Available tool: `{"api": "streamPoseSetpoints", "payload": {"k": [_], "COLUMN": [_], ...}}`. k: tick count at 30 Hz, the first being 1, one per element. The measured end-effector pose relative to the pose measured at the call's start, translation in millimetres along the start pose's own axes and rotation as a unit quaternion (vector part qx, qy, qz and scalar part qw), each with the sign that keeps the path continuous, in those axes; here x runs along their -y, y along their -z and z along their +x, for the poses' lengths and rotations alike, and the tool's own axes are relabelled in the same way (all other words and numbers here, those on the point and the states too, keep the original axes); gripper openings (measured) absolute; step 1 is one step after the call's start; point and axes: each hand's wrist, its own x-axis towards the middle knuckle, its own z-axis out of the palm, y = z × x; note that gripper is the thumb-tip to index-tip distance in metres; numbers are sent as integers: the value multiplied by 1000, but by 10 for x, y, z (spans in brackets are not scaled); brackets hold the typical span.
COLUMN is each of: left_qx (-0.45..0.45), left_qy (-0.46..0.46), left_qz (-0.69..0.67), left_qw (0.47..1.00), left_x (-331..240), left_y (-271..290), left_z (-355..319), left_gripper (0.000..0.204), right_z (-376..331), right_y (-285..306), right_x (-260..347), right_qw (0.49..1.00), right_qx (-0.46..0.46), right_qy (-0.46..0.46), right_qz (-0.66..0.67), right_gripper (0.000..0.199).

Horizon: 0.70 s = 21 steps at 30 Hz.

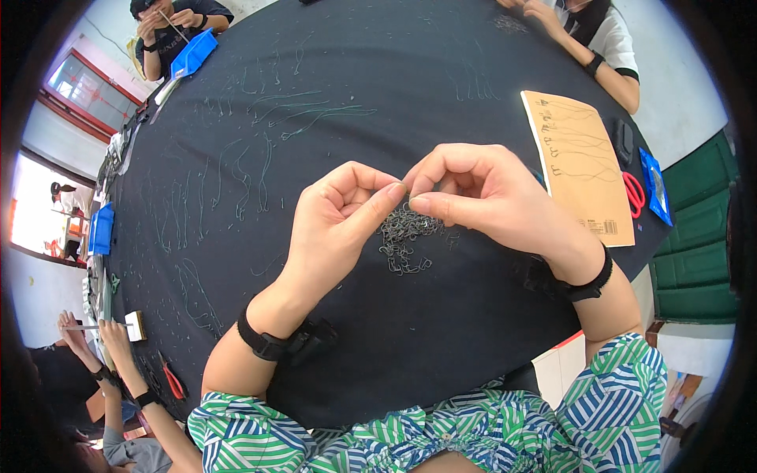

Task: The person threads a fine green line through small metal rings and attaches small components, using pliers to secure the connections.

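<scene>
My left hand (335, 217) and my right hand (485, 193) meet over the middle of the black cloth, fingertips pinched close together. Whatever sits between them is too small to make out. Just beneath my fingers lies a pile of small dark bent-wire hooks (404, 236), partly covered by my hands. To the right, a tan paper-covered pad (591, 206) bears several thin dark lines with small hooks at their ends, laid out in a row. Thin green lines (242, 185) are spread over the cloth at left and far left.
Red-handled scissors (633, 195), a blue packet (655, 185) and a black case (623, 142) lie beyond the pad. Red pliers (172, 381) rest at the left edge, near a co-worker's hands (117, 343). Blue trays (194, 53) stand along the far left. Two more people work across the table.
</scene>
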Motion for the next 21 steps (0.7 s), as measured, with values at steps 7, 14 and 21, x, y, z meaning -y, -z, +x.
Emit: {"api": "streamPoseSetpoints", "payload": {"k": [7,14,21], "left_qx": [7,18,50], "left_qy": [-31,-11,82], "left_qz": [26,119,-1], "left_qw": [999,993,995], "left_x": [20,-31,-87], "left_y": [2,90,103], "left_z": [-13,15,15], "left_gripper": [12,19,20], "right_z": [11,3,8], "right_y": [-6,9,19], "right_x": [58,17,10], "right_qw": [996,999,996], "right_qx": [20,-4,4], "right_qy": [-69,-29,-25], "right_qz": [45,-39,-80], "right_gripper": [16,15,16]}}
